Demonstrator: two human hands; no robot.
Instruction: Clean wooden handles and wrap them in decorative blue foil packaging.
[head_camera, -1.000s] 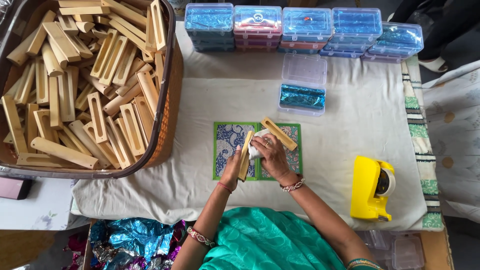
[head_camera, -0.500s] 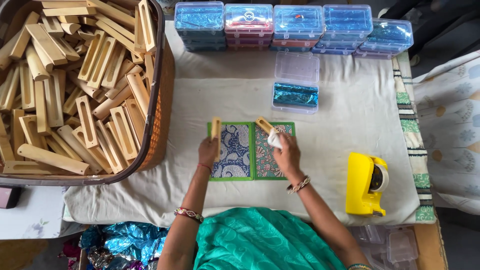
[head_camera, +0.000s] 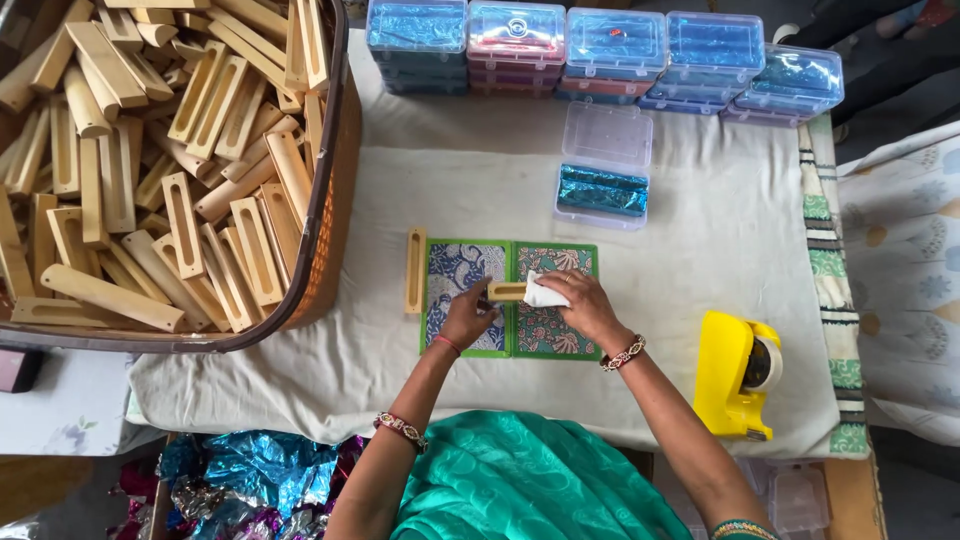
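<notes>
Two hands met over one short wooden block, which lay across the seam of two patterned mats. The left hand pinched the block's near end with curled fingers, holding it steady. The right hand closed around a small white cloth and pressed it against the block's other end, so cloth and wood touched between the two hands.

Under the left hand lay the blue patterned mat; under the right hand lay the green floral mat, the two mats side by side and touching. Just beyond the left hand's outer side, a second slotted wooden piece lay lengthwise on the cloth-covered counter, close beside the blue mat's edge and apart from the hand.

Straight ahead of the right hand, an open clear plastic box held something wrapped in shiny blue foil, its lid tilted back behind it. Farther ahead, along the counter's far edge, stood a row of closed plastic boxes, stacked and showing blue and pink contents.

Off to the right hand's outer side, near the forearm, sat a yellow tape dispenser. Well out past the left hand, a large basket brimmed with many similar slotted wooden pieces piled loosely. Below the left elbow, crumpled blue foil lay beneath the counter's edge.
</notes>
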